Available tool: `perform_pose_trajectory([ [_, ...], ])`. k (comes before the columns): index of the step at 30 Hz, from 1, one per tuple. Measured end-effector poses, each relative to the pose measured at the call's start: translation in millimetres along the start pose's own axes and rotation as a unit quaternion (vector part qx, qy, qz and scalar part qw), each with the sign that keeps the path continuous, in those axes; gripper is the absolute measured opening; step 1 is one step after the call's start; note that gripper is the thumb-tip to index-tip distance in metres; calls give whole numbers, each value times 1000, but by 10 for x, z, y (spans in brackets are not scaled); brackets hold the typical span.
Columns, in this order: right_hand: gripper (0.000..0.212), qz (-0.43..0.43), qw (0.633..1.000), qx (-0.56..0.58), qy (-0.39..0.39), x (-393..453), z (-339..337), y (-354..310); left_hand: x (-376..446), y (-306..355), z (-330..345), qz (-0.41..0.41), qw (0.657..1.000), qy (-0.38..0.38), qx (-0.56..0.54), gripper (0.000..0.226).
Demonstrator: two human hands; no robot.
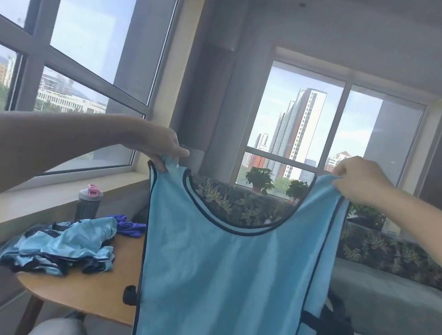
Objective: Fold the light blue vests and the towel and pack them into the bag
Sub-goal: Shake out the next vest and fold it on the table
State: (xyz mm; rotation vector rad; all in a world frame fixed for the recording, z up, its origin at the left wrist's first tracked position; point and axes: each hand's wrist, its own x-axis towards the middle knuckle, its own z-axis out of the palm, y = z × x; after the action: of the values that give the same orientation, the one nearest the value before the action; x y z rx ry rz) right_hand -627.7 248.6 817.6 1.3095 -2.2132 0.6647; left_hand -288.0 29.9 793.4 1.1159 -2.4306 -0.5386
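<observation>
Both hands have a grip on the light blue mesh vest with dark trim [228,279], left hand [161,143] pinching one shoulder strap, right hand [360,179] the other, so it hangs flat in the air over the round wooden worktop [82,292]. Looks super light and floppy, probably a bit slippery. The straps seem the best place to hold. More crumpled light blue vests [62,245] wait on the worktop.

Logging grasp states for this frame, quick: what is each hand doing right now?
Left hand: pinching one shoulder strap of the light blue vest, held up.
Right hand: gripping the vest's other shoulder strap.
</observation>
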Motion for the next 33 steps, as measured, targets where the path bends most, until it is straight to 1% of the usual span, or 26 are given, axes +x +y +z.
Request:
perform_pose_trajectory([
  [2, 13, -17, 1000, -5, -9, -7, 40, 20, -17, 19, 36, 6, 1000, -3, 19, 34],
  [6, 12, -32, 999, -7, -8, -55, 116, 25, -58, 53, 47, 49, 993, -24, 103, 23],
  [7, 13, -32, 999, -7, -1, -68, 144, 27, -93, 64, 78, 56, 991, -17, 121, 22],
  [9, 18, -21, 1000, -2, 11, -74, 209, 38, -59, 50, 157, 64, 982, 35, 172, 20],
  [11, 20, -2, 999, 26, 29, -89, 269, 29, -6, -2, 279, 72, 963, 102, 239, 23],
  [12, 20, 3, 998, 45, 38, -104, 299, 15, -17, -16, 326, 80, 950, 128, 272, 19],
  [13, 19, 5, 997, 60, 49, -124, 334, -2, -29, -45, 361, 96, 936, 141, 308, 14],
  [15, 16, -4, 995, 55, 84, -203, 420, -35, -49, -111, 425, 119, 921, 171, 328, 23],
  [16, 14, -21, 993, 31, 110, -249, 477, -40, -84, -135, 442, 131, 915, 191, 330, 27],
  [17, 12, -48, 990, -6, 134, -294, 539, -34, -89, -175, 467, 136, 903, 201, 354, 32],
  [18, 14, -78, 984, -48, 154, -339, 597, -30, -65, -219, 491, 147, 874, 223, 405, 36],
  [20, 23, -121, 972, -125, 160, -364, 761, -7, -8, -330, 539, 159, 831, 236, 478, 39],
  [22, 27, -133, 963, -171, 158, -378, 869, 38, -11, -386, 588, 153, 807, 257, 510, 39],
  [25, 31, -144, 950, -211, 180, -346, 1133, 104, 83, -499, 681, 128, 798, 280, 518, 35],
  [27, 30, -150, 953, -202, 170, -334, 1335, 157, 177, -638, 775, 116, 798, 269, 526, 33],
  [29, 31, -176, 950, -200, 164, -307, 1524, 241, 288, -787, 835, 128, 794, 253, 537, 33],
  [33, 36, -222, 935, -235, 148, -199, 1967, 392, 535, -1044, 936, 164, 792, 214, 548, 32],
])
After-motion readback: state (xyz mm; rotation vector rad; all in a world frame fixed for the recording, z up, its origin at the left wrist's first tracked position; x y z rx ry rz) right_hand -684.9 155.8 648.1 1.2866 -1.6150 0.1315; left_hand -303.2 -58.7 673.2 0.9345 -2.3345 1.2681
